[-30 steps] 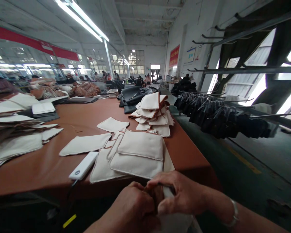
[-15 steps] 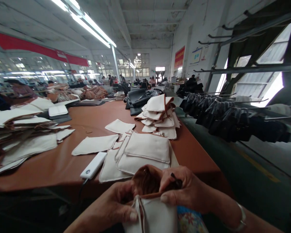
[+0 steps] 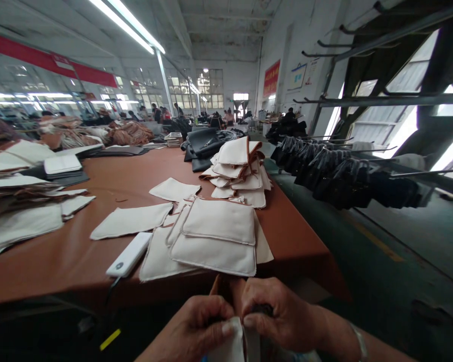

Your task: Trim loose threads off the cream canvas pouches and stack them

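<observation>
Pouch (image 3: 226, 348) is pinched at its edges by the left hand (image 3: 202, 322) and right hand (image 3: 281, 312), before the table's (image 3: 300, 234) near side, apparently for steadiness, while white pieces (image 3: 219, 221) are laid within easy reach.

In they come! The left hand (image 3: 198, 322) and right hand (image 3: 281, 312), set apart along the cream fabric pouch (image 3: 231, 347) half a second ago, are now drawn close, pinching its edges side by side. The gaping brown lining (image 3: 236, 292) has narrowed, and the yellow strip (image 3: 110, 340) below the table (image 3: 302, 234) is back in sight.
</observation>
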`<state>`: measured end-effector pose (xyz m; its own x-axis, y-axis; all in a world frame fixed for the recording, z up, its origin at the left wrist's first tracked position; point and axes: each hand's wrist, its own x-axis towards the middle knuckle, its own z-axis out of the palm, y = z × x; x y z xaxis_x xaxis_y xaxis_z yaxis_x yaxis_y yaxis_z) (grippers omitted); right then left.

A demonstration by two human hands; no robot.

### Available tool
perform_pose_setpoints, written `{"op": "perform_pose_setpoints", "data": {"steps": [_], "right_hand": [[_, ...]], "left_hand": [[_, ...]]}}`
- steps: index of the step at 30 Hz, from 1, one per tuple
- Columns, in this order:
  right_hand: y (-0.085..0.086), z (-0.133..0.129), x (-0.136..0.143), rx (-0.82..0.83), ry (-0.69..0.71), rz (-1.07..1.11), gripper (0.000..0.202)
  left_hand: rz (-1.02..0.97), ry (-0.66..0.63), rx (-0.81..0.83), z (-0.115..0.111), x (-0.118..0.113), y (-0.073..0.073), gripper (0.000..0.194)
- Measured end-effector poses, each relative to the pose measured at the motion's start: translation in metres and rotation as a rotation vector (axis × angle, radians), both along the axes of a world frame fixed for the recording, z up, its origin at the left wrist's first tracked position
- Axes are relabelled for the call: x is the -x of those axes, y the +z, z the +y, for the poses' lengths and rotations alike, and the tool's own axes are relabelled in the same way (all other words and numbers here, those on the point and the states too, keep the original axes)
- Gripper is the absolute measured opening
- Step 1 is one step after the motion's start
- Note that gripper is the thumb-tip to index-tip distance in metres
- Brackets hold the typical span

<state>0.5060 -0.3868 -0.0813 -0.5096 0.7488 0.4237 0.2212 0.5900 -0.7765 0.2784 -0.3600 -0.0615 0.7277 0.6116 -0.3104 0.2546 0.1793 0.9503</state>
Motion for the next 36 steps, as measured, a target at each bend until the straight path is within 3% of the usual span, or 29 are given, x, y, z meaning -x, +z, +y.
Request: {"op": "perform_pose_setpoints", "data": {"steps": [4, 7, 9, 11, 13, 15, 20, 26, 30, 36], "right_hand": [[-0.007, -0.004, 0.004, -0.393, -0.013, -0.190, 0.017], [-0.012, -0.006, 0.006, -0.492, -0.057, -0.258, 0.023], [-0.013, -0.006, 0.005, -0.291, -0.113, -0.199, 0.022], [-0.013, -0.003, 0.002, 0.118, -0.132, -0.051, 0.022], [-0.011, 0.000, 0.000, 0.530, -0.071, 0.112, 0.026], [-0.012, 0.002, -0.001, 0.755, -0.004, 0.220, 0.033], [-0.018, 0.002, 0.001, 0.796, -0.041, 0.288, 0.044], [-0.015, 0.000, 0.002, 0.807, -0.074, 0.286, 0.046], [-0.007, -0.001, 0.004, 0.745, -0.126, 0.197, 0.036], [-0.011, 0.000, 0.007, 0.842, -0.118, 0.194, 0.019]], "left_hand": [[-0.049, 0.023, 0.082, 0.000, -0.003, -0.014, 0.046], [-0.070, 0.052, 0.131, -0.001, -0.007, -0.026, 0.047], [-0.077, 0.062, 0.153, -0.001, -0.010, -0.030, 0.047], [-0.077, 0.072, 0.168, -0.001, -0.012, -0.030, 0.047], [-0.082, 0.075, 0.193, -0.001, -0.014, -0.029, 0.046], [-0.089, 0.094, 0.214, -0.002, -0.016, -0.026, 0.045], [-0.056, 0.239, 0.240, -0.006, -0.021, -0.018, 0.040], [0.012, 0.324, 0.201, -0.010, -0.028, -0.021, 0.038], [0.018, 0.297, 0.088, -0.009, -0.031, -0.025, 0.031], [0.008, 0.345, 0.170, -0.010, -0.031, -0.033, 0.028]]}}
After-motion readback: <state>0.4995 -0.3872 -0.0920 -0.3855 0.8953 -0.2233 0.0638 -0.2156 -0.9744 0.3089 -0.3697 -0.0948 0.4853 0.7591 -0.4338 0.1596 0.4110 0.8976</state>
